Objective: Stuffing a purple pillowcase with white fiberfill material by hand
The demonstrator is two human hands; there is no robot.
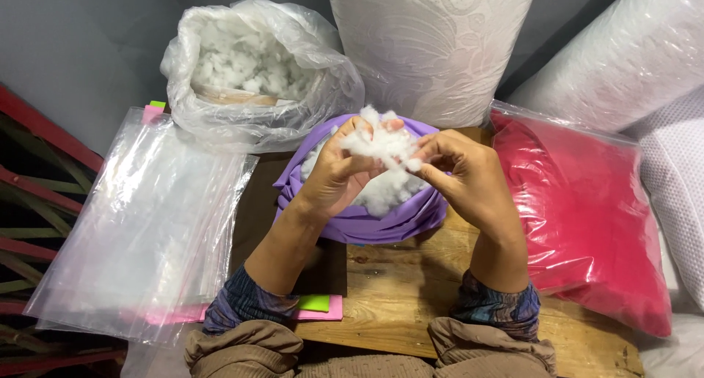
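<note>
A clump of white fibre stuffing (383, 142) is held between both hands above an open purple fabric cover (367, 220) that has more white stuffing inside. My left hand (334, 174) grips the clump from the left, fingers curled around it. My right hand (462, 174) pinches the clump's right side with fingertips. The purple cover rests on a wooden table (411, 290).
A clear plastic bag of white stuffing (249, 63) stands behind left. A stack of clear plastic bags (147, 224) lies left over pink and green sheets (319, 305). A red pillow in plastic (587, 217) lies right. White pillows (433, 41) lean at the back.
</note>
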